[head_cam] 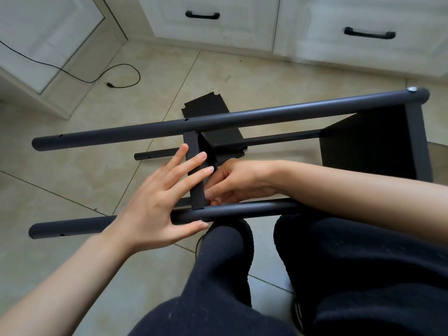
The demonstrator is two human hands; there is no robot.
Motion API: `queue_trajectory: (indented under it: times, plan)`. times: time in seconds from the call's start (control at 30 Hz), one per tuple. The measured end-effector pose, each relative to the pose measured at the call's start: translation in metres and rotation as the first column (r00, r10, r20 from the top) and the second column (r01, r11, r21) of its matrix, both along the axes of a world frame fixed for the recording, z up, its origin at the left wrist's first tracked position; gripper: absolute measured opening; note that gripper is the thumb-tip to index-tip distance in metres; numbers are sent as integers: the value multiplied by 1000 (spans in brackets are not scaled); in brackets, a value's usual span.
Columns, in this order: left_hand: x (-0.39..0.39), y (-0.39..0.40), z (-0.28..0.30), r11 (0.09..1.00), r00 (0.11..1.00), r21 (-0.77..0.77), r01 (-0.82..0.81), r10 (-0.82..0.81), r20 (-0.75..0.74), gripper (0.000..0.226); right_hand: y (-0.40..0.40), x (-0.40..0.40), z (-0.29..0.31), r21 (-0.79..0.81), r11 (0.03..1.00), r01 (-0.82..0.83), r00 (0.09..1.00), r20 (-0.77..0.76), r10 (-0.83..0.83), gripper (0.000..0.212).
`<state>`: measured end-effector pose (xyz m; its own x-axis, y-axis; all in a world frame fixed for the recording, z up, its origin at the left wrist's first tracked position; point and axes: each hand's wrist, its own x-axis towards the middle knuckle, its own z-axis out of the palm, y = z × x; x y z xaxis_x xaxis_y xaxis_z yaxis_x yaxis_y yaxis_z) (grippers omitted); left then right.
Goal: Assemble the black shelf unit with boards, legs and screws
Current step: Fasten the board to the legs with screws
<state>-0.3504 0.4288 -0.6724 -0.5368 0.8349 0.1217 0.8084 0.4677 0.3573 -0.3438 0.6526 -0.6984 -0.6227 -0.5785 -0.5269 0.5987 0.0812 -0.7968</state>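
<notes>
Shelf frame (242,166) lies on its side across the tiled floor (72,180) in front of my knees, its tubular legs running left to right. Nearest me, one leg (72,227) passes under my left palm and over my dark trousers (339,275); a second leg (218,120) runs parallel farther away, with a silver screw head (411,89) showing at its right end. Lower down, close to the floor, I can see two more leg tubes, one of them (155,154) poking out left of my fingers.

At the right end, a black board (378,141) stands fixed between the legs. In the middle, a second board's narrow edge (195,170) spans between the two upper legs. My left hand (155,204) lies flat and spread: fingers straight across that board edge, thumb along the near leg, gripping nothing. My right hand (232,183) reaches in from the right, just behind the board edge and above the near leg, its fingers curled together at the joint; whether they pinch a screw there I cannot tell, since the board hides the fingertips.

Another loose black board (206,106) with notched corners lies on the floor beyond the frame. Farther back stand white cabinets (218,32) with black drawer handles (202,15), and a black cable (116,76) curls on the tiles at left.
</notes>
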Motion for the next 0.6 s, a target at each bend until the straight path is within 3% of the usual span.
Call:
queue_trajectory:
  times: [0.6]
  plan:
    - [-3, 3, 2, 1000, 1000, -17, -7, 6, -4, 85, -3, -7, 1, 89, 996, -29, 998, 50, 24, 10]
